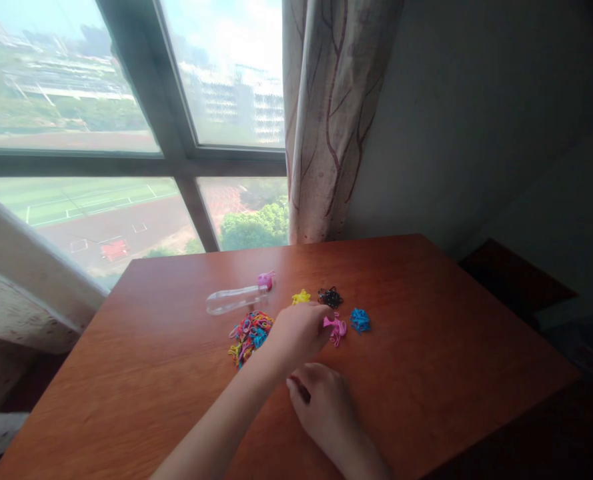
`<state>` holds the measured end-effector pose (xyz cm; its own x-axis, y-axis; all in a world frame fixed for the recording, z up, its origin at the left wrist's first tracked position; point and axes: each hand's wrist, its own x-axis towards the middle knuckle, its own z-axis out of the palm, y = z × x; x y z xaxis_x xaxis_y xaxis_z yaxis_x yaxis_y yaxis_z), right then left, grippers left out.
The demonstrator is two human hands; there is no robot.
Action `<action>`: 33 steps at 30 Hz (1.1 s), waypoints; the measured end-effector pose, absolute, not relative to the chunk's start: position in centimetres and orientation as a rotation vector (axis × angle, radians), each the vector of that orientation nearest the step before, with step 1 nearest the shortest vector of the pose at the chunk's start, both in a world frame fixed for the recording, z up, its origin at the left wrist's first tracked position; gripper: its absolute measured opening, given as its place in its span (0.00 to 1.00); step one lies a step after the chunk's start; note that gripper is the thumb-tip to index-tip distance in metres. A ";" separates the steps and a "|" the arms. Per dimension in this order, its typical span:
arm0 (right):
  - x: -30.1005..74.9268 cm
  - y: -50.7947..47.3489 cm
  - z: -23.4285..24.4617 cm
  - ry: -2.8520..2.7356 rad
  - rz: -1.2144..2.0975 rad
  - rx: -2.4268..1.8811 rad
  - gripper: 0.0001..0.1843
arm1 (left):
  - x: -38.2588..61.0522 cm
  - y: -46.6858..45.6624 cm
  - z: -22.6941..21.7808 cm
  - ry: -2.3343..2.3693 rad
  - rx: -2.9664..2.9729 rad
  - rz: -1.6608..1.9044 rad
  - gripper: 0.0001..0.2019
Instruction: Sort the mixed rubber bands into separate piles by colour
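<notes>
My left hand [300, 331] reaches across the wooden table [426, 373] and pinches a pink rubber band at the edge of a small pink pile [338, 330]. Small sorted heaps lie around it: yellow bands [301, 297], black bands [330, 297] and blue bands [360, 321]. A larger mixed pile of coloured bands [249, 331] lies just left of the hand. My right hand [326, 408] rests on the table nearer to me, fingers curled, with a dark spot between thumb and fingers that I cannot make out.
A clear plastic bottle [233, 299] lies on its side behind the mixed pile, its pink cap [265, 280] pointing right. A window and a patterned curtain [329, 133] stand behind the table. A dark piece of furniture [516, 277] sits past the table's right edge.
</notes>
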<state>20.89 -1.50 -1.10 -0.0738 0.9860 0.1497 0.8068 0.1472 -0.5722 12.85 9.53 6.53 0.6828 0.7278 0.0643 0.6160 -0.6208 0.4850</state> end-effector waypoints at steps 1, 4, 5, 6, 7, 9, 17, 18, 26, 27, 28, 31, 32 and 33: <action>20.9 -1.6 -1.1 -1.924 0.481 -1.693 0.09 | 11.7 9.2 6.6 1.067 2.458 0.366 0.07; 20.8 -1.7 -0.8 -1.918 0.521 -1.642 0.11 | 8.1 8.2 6.2 1.157 2.419 0.396 0.08; 20.8 -1.7 -0.7 -1.918 0.526 -1.633 0.11 | 7.0 7.9 5.9 1.195 2.402 0.410 0.09; 20.7 -1.7 -0.6 -1.919 0.525 -1.630 0.10 | 5.9 7.5 5.6 1.230 2.382 0.423 0.09; 20.7 -1.7 -0.5 -1.921 0.520 -1.632 0.10 | 5.0 7.1 5.3 1.258 2.359 0.437 0.09; 20.7 -1.6 -0.3 -1.930 0.512 -1.636 0.09 | 3.3 6.2 4.6 1.289 2.307 0.480 0.09; 20.0 -1.5 -0.5 -1.931 0.521 -1.652 0.08 | -0.5 2.7 1.7 1.314 2.224 0.493 0.11; 19.9 -1.4 -0.6 -1.927 0.514 -1.656 0.07 | -0.7 2.4 1.3 1.313 2.212 0.496 0.11; 19.9 -1.3 -1.0 -1.913 0.468 -1.646 0.07 | -1.1 1.8 0.3 1.319 2.233 0.532 0.09; 19.9 -1.3 -1.1 -1.910 0.465 -1.641 0.07 | -1.1 1.7 0.4 1.320 2.241 0.530 0.09; 19.9 -1.4 -1.1 -1.905 0.464 -1.635 0.07 | -1.0 1.7 0.4 1.319 2.249 0.528 0.09; 19.9 -1.5 -1.2 -1.871 0.479 -1.608 0.07 | -1.0 1.6 0.4 1.325 2.265 0.524 0.09; 19.9 -1.5 -1.2 -1.848 0.493 -1.596 0.07 | -1.0 1.6 0.4 1.328 2.269 0.525 0.09; 20.1 -1.5 -1.2 -1.821 0.508 -1.581 0.07 | -1.0 1.6 0.3 1.330 2.273 0.528 0.08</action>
